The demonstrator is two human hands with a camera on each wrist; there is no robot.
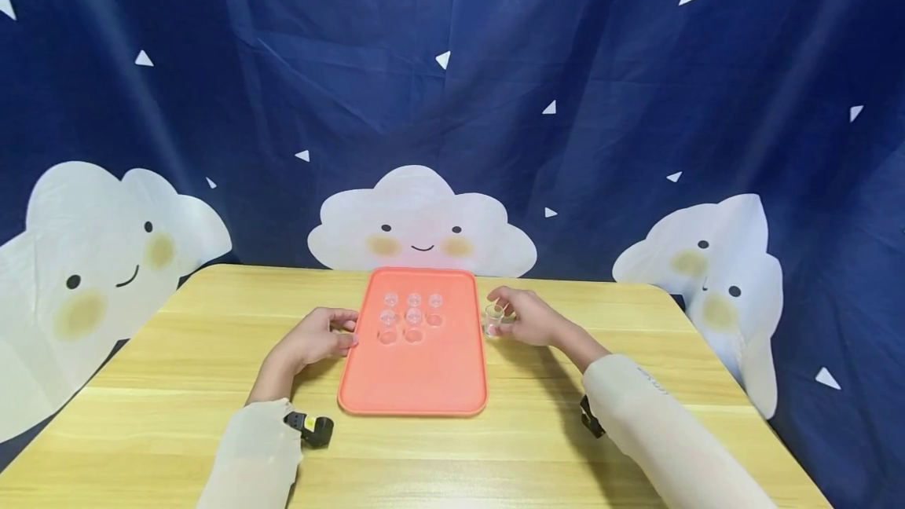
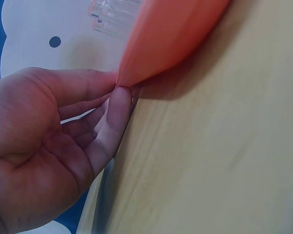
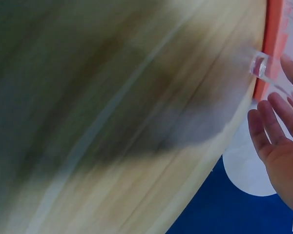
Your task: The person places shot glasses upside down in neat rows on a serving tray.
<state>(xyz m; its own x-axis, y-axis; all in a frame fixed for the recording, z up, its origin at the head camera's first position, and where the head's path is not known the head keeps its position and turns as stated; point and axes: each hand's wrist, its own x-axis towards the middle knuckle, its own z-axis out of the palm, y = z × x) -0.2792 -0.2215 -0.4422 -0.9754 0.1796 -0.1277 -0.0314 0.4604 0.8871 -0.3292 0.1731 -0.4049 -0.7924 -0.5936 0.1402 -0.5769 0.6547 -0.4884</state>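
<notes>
An orange tray lies in the middle of the wooden table and carries several small clear cups at its far end. My left hand is at the tray's left rim. In the left wrist view its thumb and a finger pinch the edge of the tray, with the clear cups beyond. My right hand holds one small clear cup just off the tray's right rim. The blurred right wrist view shows the cup at that hand's fingertips, next to the tray's edge.
A dark blue backdrop printed with white smiling clouds hangs right behind the table's far edge. Bare wood lies on both sides of the tray and in front of it. A black wrist camera sits on my left forearm.
</notes>
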